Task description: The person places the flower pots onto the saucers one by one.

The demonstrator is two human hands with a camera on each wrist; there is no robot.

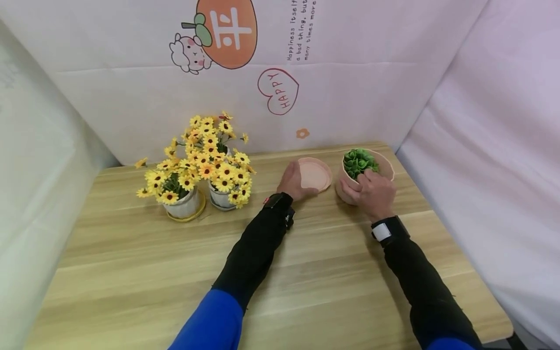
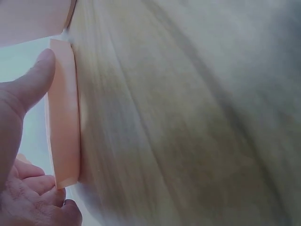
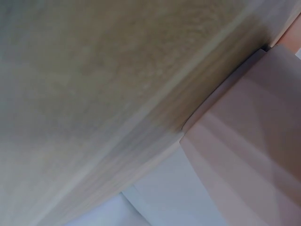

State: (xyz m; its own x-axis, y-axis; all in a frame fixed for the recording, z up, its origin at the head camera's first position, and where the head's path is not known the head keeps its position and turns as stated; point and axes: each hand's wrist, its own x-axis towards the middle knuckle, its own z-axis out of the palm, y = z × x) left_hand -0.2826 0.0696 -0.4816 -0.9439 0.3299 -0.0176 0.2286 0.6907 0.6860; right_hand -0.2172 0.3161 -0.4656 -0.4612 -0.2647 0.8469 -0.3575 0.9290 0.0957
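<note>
A round pink saucer (image 1: 316,175) lies near the back of the table, and my left hand (image 1: 294,184) holds it by its near left edge. The left wrist view shows the thumb and fingers spread along the saucer's side wall (image 2: 64,117). To the right stands a pink flower pot (image 1: 386,165) with a green leafy plant (image 1: 358,162) inside. My right hand (image 1: 377,197) grips the pot's near rim, thumb outside and curled fingers over the edge. The right wrist view shows the pot's wall (image 3: 249,122) close up, but not the hand.
At the left back are several yellow daisy-like flowers (image 1: 210,150) in white pots (image 1: 184,205), one on a yellowish saucer (image 1: 202,204). The wooden table (image 1: 175,272) has a printed white cloth (image 1: 350,97) behind it and a white cloth (image 1: 494,160) at right.
</note>
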